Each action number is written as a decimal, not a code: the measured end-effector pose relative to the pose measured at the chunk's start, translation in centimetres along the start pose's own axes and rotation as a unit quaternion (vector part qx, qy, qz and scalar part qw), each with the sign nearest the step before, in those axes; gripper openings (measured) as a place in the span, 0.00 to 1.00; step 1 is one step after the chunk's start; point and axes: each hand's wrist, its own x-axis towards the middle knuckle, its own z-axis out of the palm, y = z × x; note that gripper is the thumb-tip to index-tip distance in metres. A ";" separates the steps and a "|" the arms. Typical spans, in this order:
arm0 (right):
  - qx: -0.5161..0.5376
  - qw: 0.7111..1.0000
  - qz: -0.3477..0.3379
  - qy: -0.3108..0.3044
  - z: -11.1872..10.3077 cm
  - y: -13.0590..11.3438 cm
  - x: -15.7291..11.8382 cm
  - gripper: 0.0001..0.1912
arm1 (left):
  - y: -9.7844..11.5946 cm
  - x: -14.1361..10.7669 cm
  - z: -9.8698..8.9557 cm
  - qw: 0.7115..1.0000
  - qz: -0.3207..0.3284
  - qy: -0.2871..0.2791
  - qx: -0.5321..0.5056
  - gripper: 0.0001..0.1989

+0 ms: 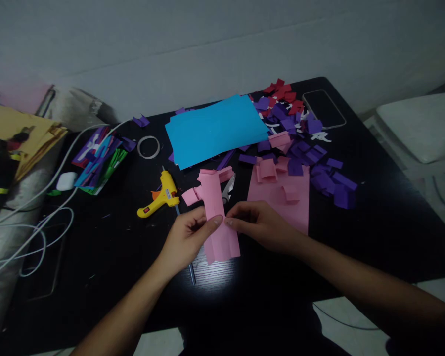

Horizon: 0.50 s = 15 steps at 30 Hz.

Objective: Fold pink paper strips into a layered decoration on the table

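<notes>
Between my hands is a folded strip of pink paper (213, 198), held above the near part of the table. My left hand (189, 235) grips its left edge, thumb across the front. My right hand (261, 225) pinches the strip's right edge between thumb and fingertips. Small pink folded pieces (193, 195) show beside the strip's upper end. A pair of scissors (229, 189) lies partly hidden behind the strip. To the left rests a yellow glue gun (163, 194) with a glue stick (192, 273) running out behind it. Right of my hands lies a pink sheet (298, 210).
Blue sheets (215, 131) lie at the back, beside heaps of purple (333, 185) and red paper pieces (282, 91). A phone (324, 108) sits at the back right. A tape ring (149, 147), coloured paper (100, 158) and white cables (44, 232) are on the left.
</notes>
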 end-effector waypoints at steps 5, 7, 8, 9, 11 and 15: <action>-0.016 1.000 -0.012 -0.004 -0.1 0.2 0.0 0.14 | -0.1 0.0 0.0 1.000 0.010 0.013 -0.003 0.15; -0.031 0.999 -0.023 -0.003 -0.1 0.1 -0.1 0.14 | -0.1 0.0 0.0 1.000 0.011 0.013 -0.008 0.14; -0.039 0.999 -0.029 -0.002 -0.2 0.1 -0.1 0.13 | -0.1 0.0 0.0 1.000 0.012 0.014 -0.008 0.14; -0.048 0.998 -0.034 0.000 -0.2 0.0 -0.1 0.13 | -0.2 0.0 0.0 1.000 0.013 0.015 -0.009 0.14; -0.065 0.997 -0.041 0.005 -0.1 -0.1 -0.2 0.13 | -0.3 0.0 0.0 1.000 0.013 0.015 -0.009 0.13; -0.080 0.996 -0.048 0.007 0.0 -0.1 -0.2 0.13 | -0.4 0.0 0.0 1.000 0.013 0.010 -0.015 0.12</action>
